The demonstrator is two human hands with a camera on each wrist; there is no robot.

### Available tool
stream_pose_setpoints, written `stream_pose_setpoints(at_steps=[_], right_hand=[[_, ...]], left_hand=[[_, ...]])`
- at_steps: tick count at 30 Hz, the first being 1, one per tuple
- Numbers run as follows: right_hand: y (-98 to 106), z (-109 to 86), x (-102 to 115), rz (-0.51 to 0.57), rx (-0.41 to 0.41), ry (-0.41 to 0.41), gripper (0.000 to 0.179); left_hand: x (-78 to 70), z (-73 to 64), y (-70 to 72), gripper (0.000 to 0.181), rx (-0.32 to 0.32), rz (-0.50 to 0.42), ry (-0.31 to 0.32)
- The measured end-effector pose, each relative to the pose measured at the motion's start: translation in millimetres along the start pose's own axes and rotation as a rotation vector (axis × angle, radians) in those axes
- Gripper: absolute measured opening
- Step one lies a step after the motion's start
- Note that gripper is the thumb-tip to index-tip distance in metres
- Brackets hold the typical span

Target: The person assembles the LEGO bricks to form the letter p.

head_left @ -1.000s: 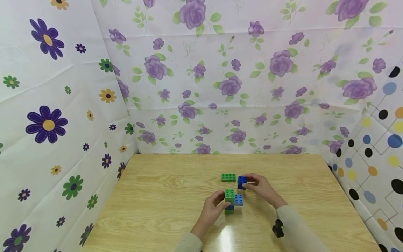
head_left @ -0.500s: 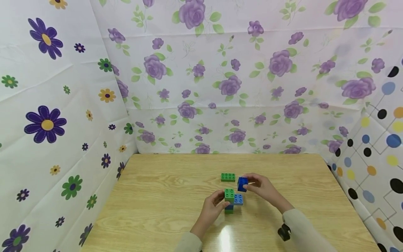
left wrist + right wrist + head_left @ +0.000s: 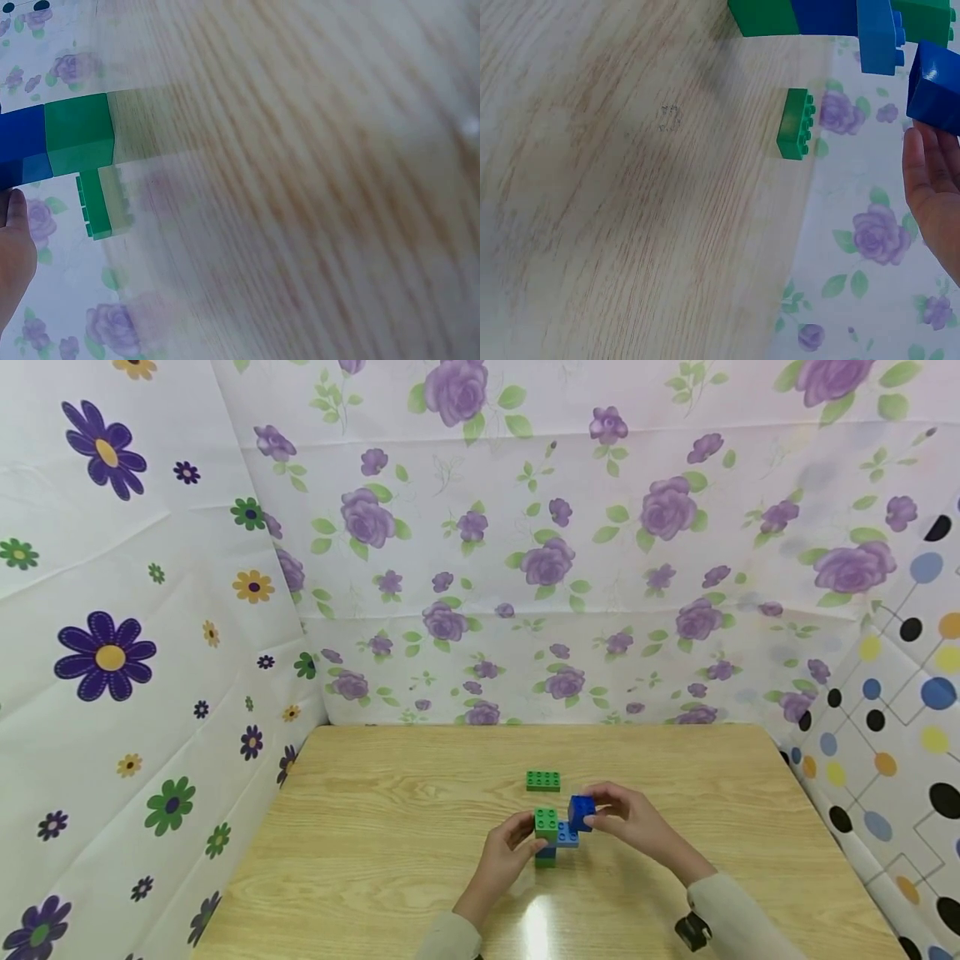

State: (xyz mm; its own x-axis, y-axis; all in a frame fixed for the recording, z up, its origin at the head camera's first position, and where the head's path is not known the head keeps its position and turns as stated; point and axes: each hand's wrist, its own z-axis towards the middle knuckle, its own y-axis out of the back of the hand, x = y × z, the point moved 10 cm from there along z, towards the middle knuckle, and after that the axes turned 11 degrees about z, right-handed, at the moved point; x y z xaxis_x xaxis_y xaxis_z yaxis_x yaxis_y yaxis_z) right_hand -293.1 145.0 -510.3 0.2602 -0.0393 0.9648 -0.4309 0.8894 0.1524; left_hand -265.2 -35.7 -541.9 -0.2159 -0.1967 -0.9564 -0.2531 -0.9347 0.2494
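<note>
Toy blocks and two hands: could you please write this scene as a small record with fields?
Left hand: holds the block stack
Layers from bottom: lower green block, lower blue block, light blue block, upper green block
Overhang: light blue block, to the right
Right hand: holds a dark blue block above the table
Loose: long green block, on the table behind the block stack

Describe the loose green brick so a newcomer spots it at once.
On the wooden table, look just beyond the stack that the left hand grips. There lies the loose green brick. Unlike the green block topping that stack, it lies apart and shows two rows of four studs.
</note>
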Motion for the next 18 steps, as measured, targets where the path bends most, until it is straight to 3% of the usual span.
stream_pose_setpoints(at_steps=[18], right_hand=[[-8.3,-8.6,-2.1,0.022,0.027,0.002,0.032]], left_hand=[[1.2,0.7,-0.5,0.040,0.000,-0.022,0.017]])
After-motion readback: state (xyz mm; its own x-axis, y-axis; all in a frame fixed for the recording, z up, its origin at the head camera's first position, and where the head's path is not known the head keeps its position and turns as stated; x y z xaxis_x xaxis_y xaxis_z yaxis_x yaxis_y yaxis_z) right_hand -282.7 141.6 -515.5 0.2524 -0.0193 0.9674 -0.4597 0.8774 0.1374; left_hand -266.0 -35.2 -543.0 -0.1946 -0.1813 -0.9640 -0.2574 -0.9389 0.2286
